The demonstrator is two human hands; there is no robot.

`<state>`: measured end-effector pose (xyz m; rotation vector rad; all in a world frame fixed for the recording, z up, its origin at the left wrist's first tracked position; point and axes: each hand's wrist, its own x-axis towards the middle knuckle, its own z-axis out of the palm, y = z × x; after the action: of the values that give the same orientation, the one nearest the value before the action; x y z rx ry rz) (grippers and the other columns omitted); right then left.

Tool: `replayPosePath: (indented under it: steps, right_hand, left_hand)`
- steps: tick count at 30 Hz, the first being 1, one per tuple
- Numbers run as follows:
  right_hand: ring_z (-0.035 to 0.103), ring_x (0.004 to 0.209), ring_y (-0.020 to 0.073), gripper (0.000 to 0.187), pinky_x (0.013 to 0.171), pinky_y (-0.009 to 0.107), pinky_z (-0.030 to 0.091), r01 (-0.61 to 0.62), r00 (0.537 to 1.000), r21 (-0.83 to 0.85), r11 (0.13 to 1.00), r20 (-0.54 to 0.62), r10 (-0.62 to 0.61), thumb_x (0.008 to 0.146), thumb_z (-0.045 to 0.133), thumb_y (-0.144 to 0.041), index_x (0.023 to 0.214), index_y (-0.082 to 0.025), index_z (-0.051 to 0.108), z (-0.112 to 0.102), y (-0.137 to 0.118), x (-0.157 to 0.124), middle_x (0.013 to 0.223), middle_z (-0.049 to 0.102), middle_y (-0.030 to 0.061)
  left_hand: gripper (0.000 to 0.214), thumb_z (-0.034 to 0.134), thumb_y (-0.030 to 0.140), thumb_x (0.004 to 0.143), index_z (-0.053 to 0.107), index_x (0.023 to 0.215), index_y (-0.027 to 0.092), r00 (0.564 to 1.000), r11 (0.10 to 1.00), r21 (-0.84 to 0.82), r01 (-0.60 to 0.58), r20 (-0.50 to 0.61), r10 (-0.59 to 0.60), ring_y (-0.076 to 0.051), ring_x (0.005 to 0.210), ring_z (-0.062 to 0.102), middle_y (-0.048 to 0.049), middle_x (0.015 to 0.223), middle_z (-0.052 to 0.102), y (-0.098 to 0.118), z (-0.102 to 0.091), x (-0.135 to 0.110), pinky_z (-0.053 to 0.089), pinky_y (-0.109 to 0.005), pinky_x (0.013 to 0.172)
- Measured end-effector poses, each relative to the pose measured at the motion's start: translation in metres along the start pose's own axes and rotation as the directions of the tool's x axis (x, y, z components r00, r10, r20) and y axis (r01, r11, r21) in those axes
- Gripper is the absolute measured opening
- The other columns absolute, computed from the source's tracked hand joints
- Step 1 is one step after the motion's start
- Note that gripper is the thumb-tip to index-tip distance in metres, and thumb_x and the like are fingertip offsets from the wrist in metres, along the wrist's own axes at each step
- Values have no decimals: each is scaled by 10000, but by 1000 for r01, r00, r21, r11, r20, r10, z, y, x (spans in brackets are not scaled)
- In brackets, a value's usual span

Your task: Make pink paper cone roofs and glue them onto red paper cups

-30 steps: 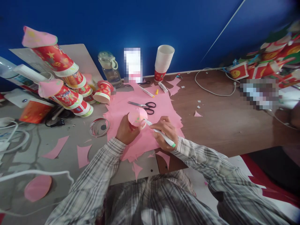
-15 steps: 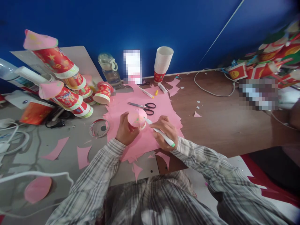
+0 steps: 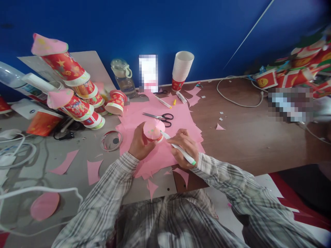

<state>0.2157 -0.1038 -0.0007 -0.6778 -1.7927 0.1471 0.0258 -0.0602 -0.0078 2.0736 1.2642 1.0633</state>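
Observation:
My left hand [image 3: 139,144] is wrapped round a red paper cup whose mouth is covered with a pink paper disc [image 3: 153,130]; the cup is tilted so the disc faces me. My right hand [image 3: 184,147] grips a white marker with a green end [image 3: 181,150], its tip touching the right edge of the disc. Both hands rest over a sheet of pink paper [image 3: 178,120] on the table.
Black-handled scissors [image 3: 161,117] lie just beyond the cup. A stack of white cups [image 3: 181,67], a water bottle [image 3: 123,77] and more markers [image 3: 163,102] stand further back. Decorated cups [image 3: 77,100] pile up at the left, a tape ring [image 3: 111,140] nearby. Pink scraps and white cables litter the table.
The view has shifted slightly to the right and down. The marker tip stays at the disc's edge; the hands have barely moved.

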Motion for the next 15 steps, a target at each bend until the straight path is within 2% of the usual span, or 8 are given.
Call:
replayPosePath:
  steps: [4, 9, 15]
  right_hand:
    - [626, 573, 161, 321, 709, 401, 488, 7, 1000, -16, 1000, -1, -7, 873, 577, -244, 1184, -215, 650, 3, 1, -1, 723, 706, -8]
    - [640, 580, 160, 297, 707, 393, 485, 3, 1000, -32, 999, 2, -3, 866, 570, -224, 1152, -210, 650, 7, 3, -2, 721, 706, -6]
    - [620, 558, 157, 294, 697, 389, 479, 17, 1000, -49, 999, 11, -16, 879, 561, -243, 1159, -210, 647, 6, 3, -2, 700, 695, -11]
  left_hand:
    - [808, 661, 463, 548, 272, 1201, 188, 999, 999, 42, 5, -32, -3, -287, 1126, 397, -129, 1183, 424, -4, 5, 1, 363, -492, 951]
    - [656, 651, 448, 575, 390, 1103, 159, 999, 989, 147, 24, -33, -19, -288, 1100, 408, -123, 1080, 493, -9, 10, 2, 398, -490, 914]
    - [609, 644, 448, 584, 425, 1070, 154, 1000, 984, 177, 18, -9, -17, -277, 1074, 430, -118, 1055, 521, -7, 9, 3, 407, -474, 911]
